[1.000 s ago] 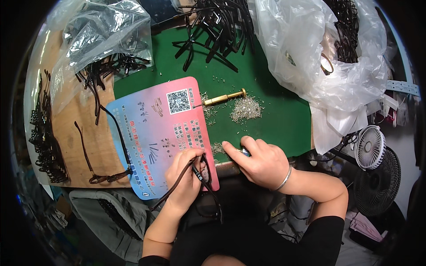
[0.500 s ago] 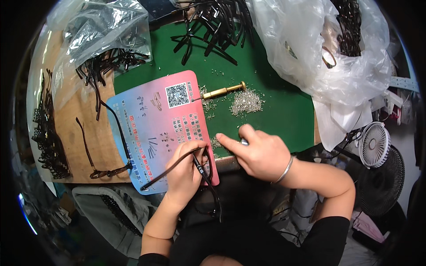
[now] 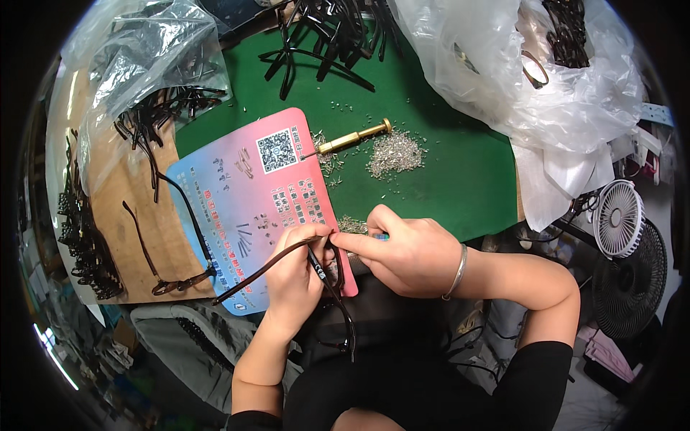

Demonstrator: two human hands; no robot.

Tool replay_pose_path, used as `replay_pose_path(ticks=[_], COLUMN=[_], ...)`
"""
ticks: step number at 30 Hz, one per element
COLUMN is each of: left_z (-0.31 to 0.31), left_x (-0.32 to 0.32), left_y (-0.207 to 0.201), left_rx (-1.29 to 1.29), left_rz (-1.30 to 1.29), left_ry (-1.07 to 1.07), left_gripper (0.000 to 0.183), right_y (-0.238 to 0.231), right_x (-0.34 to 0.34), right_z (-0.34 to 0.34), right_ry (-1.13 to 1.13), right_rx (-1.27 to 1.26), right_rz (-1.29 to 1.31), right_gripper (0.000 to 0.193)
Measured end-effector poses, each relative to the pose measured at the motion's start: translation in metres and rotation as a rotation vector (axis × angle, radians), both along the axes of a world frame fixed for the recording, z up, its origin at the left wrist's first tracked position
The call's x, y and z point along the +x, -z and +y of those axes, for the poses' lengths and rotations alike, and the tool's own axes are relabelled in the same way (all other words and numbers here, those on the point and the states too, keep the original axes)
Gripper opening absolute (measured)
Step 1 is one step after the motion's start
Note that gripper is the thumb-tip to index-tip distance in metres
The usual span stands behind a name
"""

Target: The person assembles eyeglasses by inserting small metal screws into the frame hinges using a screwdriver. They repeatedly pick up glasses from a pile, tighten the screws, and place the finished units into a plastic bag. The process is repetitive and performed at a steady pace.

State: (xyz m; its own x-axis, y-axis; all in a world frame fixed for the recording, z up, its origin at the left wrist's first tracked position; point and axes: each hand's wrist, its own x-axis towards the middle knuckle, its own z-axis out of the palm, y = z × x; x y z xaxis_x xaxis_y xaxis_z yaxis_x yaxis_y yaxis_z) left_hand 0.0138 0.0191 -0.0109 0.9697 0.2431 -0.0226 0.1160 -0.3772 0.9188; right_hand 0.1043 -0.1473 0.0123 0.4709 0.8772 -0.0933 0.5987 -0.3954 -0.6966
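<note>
My left hand is closed around a dark brown eyeglass frame, one temple slanting down to the left and the other hanging toward my lap. My right hand meets it from the right, its index fingertip at the frame's hinge end beside my left fingertips. A small blue-green end shows under the right fingers; the rest of that object is hidden. Below both hands' far side lies a pink-and-blue printed mat with small metal parts. A brass screwdriver rests beside a pile of tiny silver screws.
Another eyeglass frame lies at the mat's left edge. Dark temples are heaped at the back of the green work surface. Plastic bags stand at the back right, with a small white fan farther right.
My right hand has moved left, bringing its index fingertip from beside the screws to the frame's hinge. My left hand still holds the eyeglass frame. The whole view has shifted slightly.
</note>
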Motion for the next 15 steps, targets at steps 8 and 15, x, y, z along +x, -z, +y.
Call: replay_pose_path(ticks=[8, 15], left_z=[-0.001, 0.001], left_x=[-0.001, -0.001], left_y=[0.002, 0.007], left_rx=[-0.005, 0.163], left_rz=[-0.02, -0.04], left_ry=[-0.01, 0.002], left_gripper=[0.019, 0.007], right_y=[0.002, 0.0], right_x=[0.005, 0.029], right_z=[0.001, 0.008], right_ry=[-0.045, -0.272], right_rx=[0.058, -0.044], right_rz=[0.01, -0.154], right_gripper=[0.033, 0.038])
